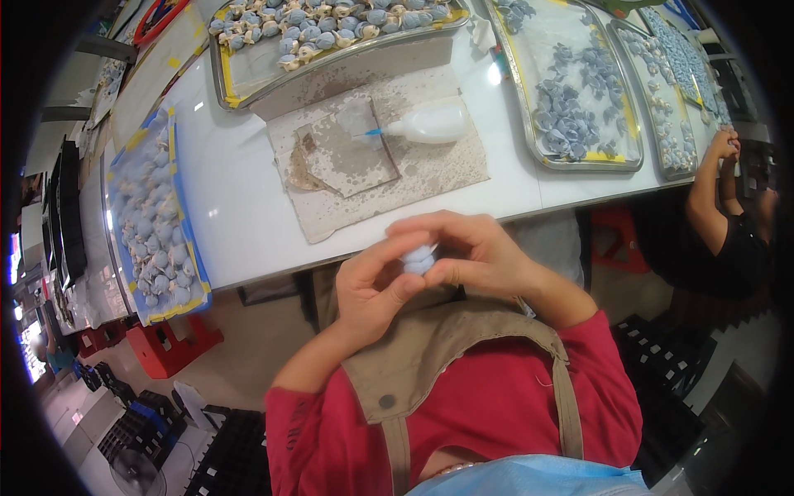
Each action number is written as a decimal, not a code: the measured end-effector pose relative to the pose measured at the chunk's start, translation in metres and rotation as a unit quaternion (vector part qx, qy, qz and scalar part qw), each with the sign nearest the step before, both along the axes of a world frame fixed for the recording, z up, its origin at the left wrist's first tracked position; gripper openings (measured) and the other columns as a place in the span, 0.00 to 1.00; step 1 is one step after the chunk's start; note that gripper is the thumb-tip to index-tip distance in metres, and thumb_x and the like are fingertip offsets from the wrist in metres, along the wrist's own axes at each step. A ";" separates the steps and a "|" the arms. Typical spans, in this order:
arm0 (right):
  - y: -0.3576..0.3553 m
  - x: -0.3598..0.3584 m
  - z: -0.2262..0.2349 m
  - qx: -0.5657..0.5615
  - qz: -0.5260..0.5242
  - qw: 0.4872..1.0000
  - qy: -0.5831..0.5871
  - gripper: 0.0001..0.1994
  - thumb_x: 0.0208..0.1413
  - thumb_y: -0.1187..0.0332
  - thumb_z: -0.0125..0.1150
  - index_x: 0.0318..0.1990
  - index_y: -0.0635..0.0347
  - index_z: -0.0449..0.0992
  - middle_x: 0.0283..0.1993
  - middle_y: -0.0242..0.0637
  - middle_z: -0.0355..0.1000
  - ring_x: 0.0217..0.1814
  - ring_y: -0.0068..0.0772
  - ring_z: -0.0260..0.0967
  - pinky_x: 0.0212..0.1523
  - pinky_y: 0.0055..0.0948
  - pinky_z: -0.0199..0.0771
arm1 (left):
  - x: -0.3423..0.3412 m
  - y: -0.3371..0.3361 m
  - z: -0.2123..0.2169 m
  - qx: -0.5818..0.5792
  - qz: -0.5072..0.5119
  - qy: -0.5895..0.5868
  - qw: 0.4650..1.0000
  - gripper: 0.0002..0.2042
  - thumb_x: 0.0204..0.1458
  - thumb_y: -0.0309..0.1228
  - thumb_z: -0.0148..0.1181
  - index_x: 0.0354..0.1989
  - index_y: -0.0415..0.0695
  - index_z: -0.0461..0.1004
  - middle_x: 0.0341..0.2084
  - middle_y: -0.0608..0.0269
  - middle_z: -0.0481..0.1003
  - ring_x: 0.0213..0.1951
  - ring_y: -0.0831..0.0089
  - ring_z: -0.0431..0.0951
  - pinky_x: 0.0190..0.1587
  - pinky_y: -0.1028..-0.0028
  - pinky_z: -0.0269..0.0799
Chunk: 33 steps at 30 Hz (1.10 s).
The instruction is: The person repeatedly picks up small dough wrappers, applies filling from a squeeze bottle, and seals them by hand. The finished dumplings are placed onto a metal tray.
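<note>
Just in front of the table's near edge, a small rounded pale blue piece (418,259) is held between both hands. My left hand (372,277) is closed around its left side, thumb and fingers against it. On the other side my right hand (484,252) grips it with the thumb below and bent fingers above. Fingers cover much of the piece, so its full shape is hidden. Beyond the hands, a white squeeze bottle (436,124) with a blue needle tip lies on its side on stained cardboard (465,169), partly over a clear spotted sheet (364,169).
A metal tray (227,87) of blue-and-cream pieces sits at the back. To the right, another tray (529,124) holds grey-blue parts. A blue-lined tray (186,207) of round pieces stands left. At far right, another person's hands (725,145) are near more trays.
</note>
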State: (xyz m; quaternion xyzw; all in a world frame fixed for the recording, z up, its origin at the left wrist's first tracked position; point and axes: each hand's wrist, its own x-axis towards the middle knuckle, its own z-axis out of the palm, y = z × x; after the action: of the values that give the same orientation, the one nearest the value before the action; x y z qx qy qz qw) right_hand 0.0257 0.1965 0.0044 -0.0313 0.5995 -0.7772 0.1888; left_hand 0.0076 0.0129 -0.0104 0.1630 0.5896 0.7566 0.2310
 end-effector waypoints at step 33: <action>-0.010 -0.006 0.003 0.031 0.066 0.996 0.060 0.17 0.46 0.76 0.63 0.46 0.63 0.69 0.56 0.50 0.64 0.48 0.28 0.68 0.46 0.26 0.70 | 0.005 -0.007 -0.004 0.161 0.003 -0.133 0.978 0.31 0.49 0.29 0.60 0.58 0.37 0.49 0.45 0.48 0.68 0.48 0.62 0.71 0.50 0.65 0.68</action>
State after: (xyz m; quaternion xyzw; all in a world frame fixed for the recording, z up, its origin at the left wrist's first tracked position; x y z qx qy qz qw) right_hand 0.0198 0.1865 0.0075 -0.1111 0.6299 -0.7410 0.2044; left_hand 0.0122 0.0059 -0.0140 0.0942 0.4243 0.8572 0.2761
